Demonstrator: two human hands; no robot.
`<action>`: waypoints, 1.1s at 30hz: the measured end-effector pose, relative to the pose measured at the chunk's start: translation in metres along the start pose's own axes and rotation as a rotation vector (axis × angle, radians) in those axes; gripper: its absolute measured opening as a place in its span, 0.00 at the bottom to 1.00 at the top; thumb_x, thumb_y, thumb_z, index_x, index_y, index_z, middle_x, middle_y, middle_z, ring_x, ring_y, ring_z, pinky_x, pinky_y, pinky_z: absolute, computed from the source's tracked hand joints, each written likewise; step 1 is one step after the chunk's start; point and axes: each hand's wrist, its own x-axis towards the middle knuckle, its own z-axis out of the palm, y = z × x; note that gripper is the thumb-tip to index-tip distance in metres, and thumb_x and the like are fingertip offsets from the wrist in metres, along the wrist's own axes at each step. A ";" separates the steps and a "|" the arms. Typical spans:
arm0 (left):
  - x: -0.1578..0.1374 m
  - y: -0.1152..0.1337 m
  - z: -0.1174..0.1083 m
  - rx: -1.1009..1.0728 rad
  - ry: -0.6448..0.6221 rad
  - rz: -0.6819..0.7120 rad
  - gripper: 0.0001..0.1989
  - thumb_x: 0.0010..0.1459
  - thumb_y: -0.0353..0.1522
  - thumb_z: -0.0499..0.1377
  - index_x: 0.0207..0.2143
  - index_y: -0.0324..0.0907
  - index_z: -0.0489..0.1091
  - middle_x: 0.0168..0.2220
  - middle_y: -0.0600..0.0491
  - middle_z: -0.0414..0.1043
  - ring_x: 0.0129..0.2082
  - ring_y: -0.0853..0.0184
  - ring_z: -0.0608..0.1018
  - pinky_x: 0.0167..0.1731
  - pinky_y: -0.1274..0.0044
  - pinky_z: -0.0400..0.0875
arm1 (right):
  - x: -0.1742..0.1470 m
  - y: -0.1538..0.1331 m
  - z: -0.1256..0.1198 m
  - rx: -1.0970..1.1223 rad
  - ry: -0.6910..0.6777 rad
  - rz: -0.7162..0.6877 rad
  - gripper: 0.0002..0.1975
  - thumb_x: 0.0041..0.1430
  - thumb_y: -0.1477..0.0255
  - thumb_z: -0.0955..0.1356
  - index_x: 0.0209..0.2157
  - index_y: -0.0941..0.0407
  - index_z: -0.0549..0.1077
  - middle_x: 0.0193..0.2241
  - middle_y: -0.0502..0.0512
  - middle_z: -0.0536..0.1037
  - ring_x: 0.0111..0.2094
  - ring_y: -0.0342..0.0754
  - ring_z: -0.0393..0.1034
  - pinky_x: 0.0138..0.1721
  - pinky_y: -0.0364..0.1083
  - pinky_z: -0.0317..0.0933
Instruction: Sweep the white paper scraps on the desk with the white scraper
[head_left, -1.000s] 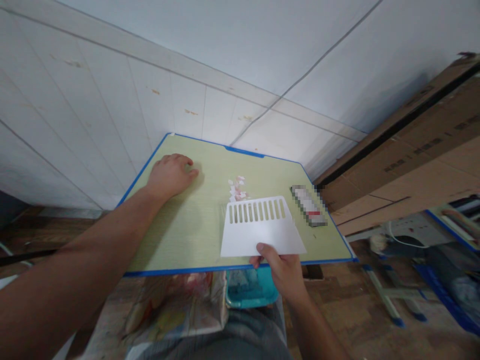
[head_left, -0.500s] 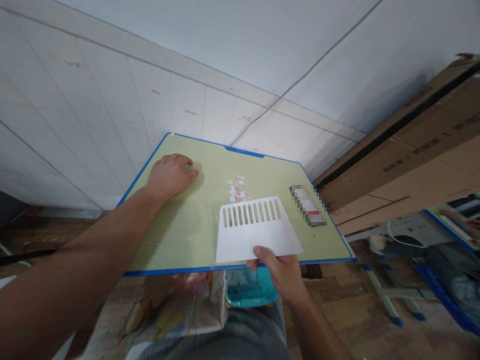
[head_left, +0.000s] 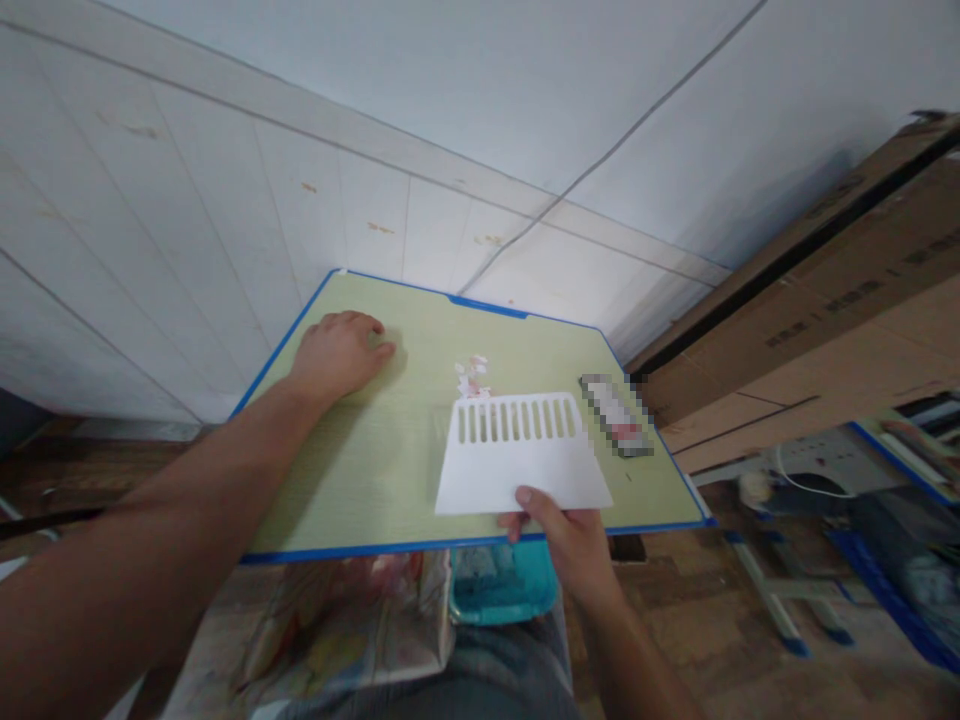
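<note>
From the head view, the white scraper [head_left: 521, 470] had just swung to the right and slightly up the frame over the last half second, while the left hand [head_left: 337, 352] had hardly stirred. I judged it only a small shift in the handling: the paper bits [head_left: 472, 383] kept to one loose patch at the centre, right by the slotted edge, though whether that edge touched them I couldn't tell.

The right hand [head_left: 570, 540], lower centre, had closed on the scraper's near edge, thumb on top and fingers below. The left hand lay palm down, left of centre, half spread with thumb apart; I saw nothing in its grasp, but its palm was hidden.

I counted two hands, one scraper with about eleven slots, one green surface [head_left: 360, 460] edged in blue, one blurred oblong thing [head_left: 616, 415] right of centre, and one teal basin [head_left: 501, 612] at bottom centre. The bits overlapped too much to count. At the right stood brown cardboard [head_left: 847, 300], how many boxes I couldn't say.
</note>
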 end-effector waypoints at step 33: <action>0.000 -0.001 0.002 0.026 -0.003 0.006 0.32 0.74 0.49 0.56 0.67 0.44 0.85 0.74 0.40 0.83 0.76 0.43 0.79 0.76 0.58 0.72 | 0.041 -0.002 -0.005 -0.144 0.076 -0.106 0.19 0.70 0.53 0.79 0.31 0.52 0.86 0.28 0.59 0.91 0.27 0.55 0.84 0.38 0.53 0.81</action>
